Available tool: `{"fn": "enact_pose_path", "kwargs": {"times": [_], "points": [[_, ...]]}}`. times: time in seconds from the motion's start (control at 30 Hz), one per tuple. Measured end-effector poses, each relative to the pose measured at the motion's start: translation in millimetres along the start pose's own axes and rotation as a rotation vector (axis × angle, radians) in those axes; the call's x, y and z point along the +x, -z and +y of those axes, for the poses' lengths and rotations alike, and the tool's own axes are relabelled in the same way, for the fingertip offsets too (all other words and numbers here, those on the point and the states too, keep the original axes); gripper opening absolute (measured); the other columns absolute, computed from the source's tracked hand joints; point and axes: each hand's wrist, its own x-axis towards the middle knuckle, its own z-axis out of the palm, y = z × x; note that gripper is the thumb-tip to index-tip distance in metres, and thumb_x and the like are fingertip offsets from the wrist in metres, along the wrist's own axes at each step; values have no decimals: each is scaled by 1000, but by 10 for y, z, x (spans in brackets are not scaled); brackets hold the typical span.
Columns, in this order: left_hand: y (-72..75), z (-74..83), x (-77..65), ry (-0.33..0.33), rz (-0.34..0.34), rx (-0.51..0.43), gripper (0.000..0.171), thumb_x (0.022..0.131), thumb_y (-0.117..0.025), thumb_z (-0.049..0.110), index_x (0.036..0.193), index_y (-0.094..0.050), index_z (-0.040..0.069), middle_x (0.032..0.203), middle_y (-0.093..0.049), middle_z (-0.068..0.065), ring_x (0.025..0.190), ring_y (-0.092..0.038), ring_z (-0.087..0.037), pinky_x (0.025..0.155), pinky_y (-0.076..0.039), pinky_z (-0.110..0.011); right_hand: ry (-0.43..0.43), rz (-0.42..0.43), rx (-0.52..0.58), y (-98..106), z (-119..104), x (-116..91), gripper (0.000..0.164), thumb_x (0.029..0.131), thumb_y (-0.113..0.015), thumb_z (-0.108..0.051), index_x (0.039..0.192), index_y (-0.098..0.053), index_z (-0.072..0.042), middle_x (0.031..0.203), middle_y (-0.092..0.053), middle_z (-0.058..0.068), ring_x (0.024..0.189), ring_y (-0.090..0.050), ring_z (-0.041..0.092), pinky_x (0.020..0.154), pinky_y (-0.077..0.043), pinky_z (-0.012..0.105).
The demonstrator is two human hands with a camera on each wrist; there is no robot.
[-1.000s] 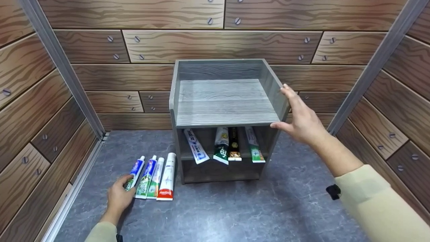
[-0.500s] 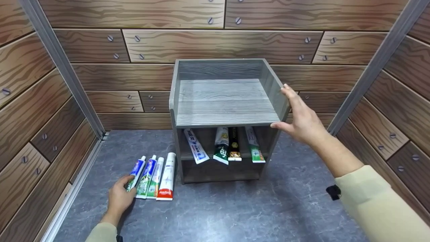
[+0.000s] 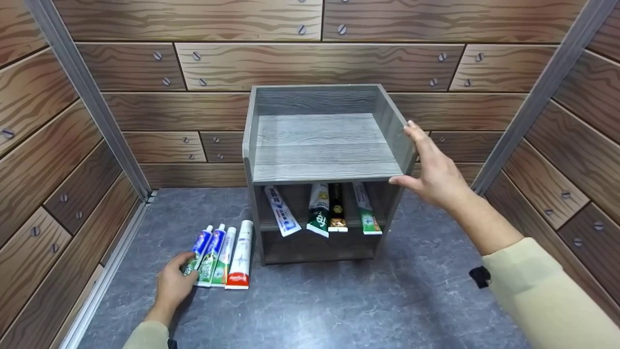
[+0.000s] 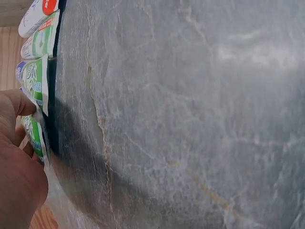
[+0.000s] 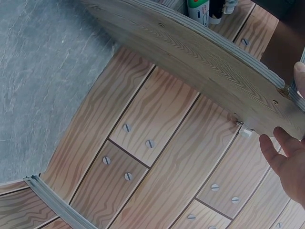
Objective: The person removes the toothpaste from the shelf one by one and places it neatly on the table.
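Observation:
At the left, my left hand (image 3: 173, 286) pinches the lower part of a blue, white and green toothpaste tube (image 3: 203, 241), cap pointing away from me. A matching tube (image 3: 209, 264) lies right beside it, then a thinner white and green tube (image 3: 224, 257) and a larger white tube with a red end (image 3: 240, 257). In the left wrist view, thumb and fingers grip the flat crimped end of the green tube (image 4: 33, 133). My right hand (image 3: 438, 174) rests on the right side panel of a grey wooden shelf unit (image 3: 324, 145), thumb at its top board's front corner.
Inside the shelf's middle level lie a white-blue tube (image 3: 283, 213), a dark green and white tube (image 3: 318, 211), a black-gold tube (image 3: 338, 211) and a white-green tube (image 3: 368, 211), ends jutting forward. Wood-pattern walls (image 3: 319, 65) enclose the grey marbled surface (image 3: 315, 305).
The pinched tube has shifted slightly right, closer against the matching tube, and my left hand has moved a little with it. My right hand stays on the shelf.

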Motion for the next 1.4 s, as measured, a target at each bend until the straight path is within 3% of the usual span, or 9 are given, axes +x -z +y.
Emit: {"fn": "enact_pose_path", "kwargs": {"times": [0.43, 0.7, 0.97, 1.2, 1.4], "points": [[-15, -16, -29, 19, -14, -15, 50, 90, -65, -1, 140, -65, -3, 139, -64, -28, 126, -62, -45, 102, -50, -60, -5, -7, 10, 10, -11, -14, 103, 86, -91, -27, 164, -26, -12, 175, -22, 14, 147, -40, 49, 109, -41, 69], [-28, -9, -37, 32, -20, -3, 50, 91, -65, 0, 141, -63, -4, 143, -61, -30, 130, -59, -47, 106, -48, -61, -7, -11, 7, 16, -9, -11, 103, 85, -91, -27, 164, -27, -12, 175, -22, 15, 149, -38, 49, 109, -40, 69], [24, 48, -35, 27, -9, -3, 50, 92, -67, 3, 142, -63, -3, 133, -67, -27, 119, -64, -42, 100, -51, -60, -20, -21, 6, 14, -9, 4, 103, 86, -91, -27, 164, -26, -13, 175, -21, 14, 149, -37, 48, 112, -38, 68], [137, 233, -12, -4, 6, -13, 50, 94, -69, 6, 143, -62, -4, 144, -59, -32, 134, -56, -49, 109, -47, -61, -37, -33, 2, 13, -13, 2, 103, 87, -90, -28, 165, -24, -14, 176, -19, 13, 149, -37, 48, 112, -38, 67], [201, 514, -13, -128, 63, -54, 50, 91, -76, 4, 139, -66, -3, 139, -65, -27, 130, -60, -44, 109, -50, -55, -35, -37, 3, 15, -12, 2, 104, 87, -90, -29, 166, -23, -13, 176, -19, 13, 149, -37, 49, 112, -39, 67]]}}
